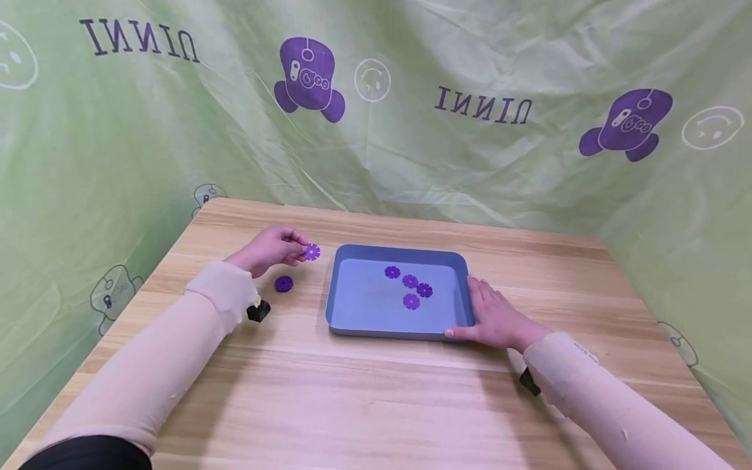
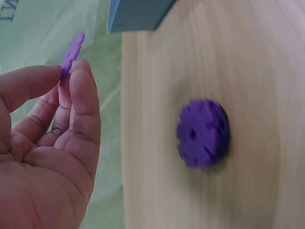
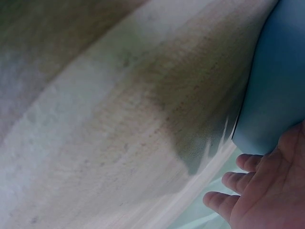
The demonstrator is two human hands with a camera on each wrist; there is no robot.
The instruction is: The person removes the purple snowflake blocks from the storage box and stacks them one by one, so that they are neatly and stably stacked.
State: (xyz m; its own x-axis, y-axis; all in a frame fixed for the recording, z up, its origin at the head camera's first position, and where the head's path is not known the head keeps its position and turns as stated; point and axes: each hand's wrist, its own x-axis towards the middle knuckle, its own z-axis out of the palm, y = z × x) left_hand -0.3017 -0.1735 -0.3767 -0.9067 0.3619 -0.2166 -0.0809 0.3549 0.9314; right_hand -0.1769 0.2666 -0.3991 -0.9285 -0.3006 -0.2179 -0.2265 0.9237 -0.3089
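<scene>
The left hand (image 1: 273, 250) pinches a light purple disc (image 1: 312, 252) between thumb and fingertips, just left of the blue tray (image 1: 364, 294), with a small stack of dark purple discs (image 1: 284, 283) nearer on the wooden table (image 1: 352, 398). Inside the tray, right of its middle, lie four purple discs (image 1: 412, 301). The right hand (image 1: 496, 316) rests at the tray's near right corner, fingers extended along the right side, though how firmly it presses is hard to tell.
</scene>
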